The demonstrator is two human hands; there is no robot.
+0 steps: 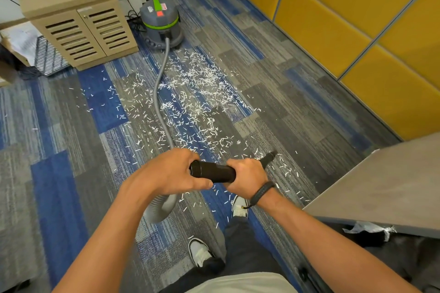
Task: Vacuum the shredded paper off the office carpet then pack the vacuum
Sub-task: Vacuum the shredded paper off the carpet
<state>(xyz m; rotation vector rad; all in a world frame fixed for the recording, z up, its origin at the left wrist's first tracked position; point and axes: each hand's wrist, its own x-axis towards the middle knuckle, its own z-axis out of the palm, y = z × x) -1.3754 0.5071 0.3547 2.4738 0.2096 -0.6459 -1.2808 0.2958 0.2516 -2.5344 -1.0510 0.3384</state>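
At ten o'clock stands a pale wooden cabinet [78, 28] with slatted doors; no lettering on it can be read. Just right of it, at twelve o'clock, sits the grey canister vacuum [162, 24] with a green band and green handle. It carries a red sticker and a white label, both too small to read, and no brand can be made out. It looks fairly heavy but seems to ride on castors, so I judge it would roll along when drawn by the hose, and is best lifted by the green handle when packing.

The grey ribbed hose [158, 93] runs from the canister down the middle of the carpet [59, 185] and loops under the arms; it looks soft and bendy, apt to kink or drag paper about.

The shredded paper [202, 93] lies scattered thickly from the centre towards one o'clock, thinning near the feet. It is very light and loose, so suction should lift it readily, though a swinging hose may scatter it.

The left hand [171, 173] curls round the near end of the black wand [214, 171]; the right hand [247, 178] grips it further along, towards the nozzle, which points down at the carpet at three o'clock. The wand looks rigid and smooth, and a two-handed hold suits it.

A grey desk [381, 185] corner juts in at four o'clock.
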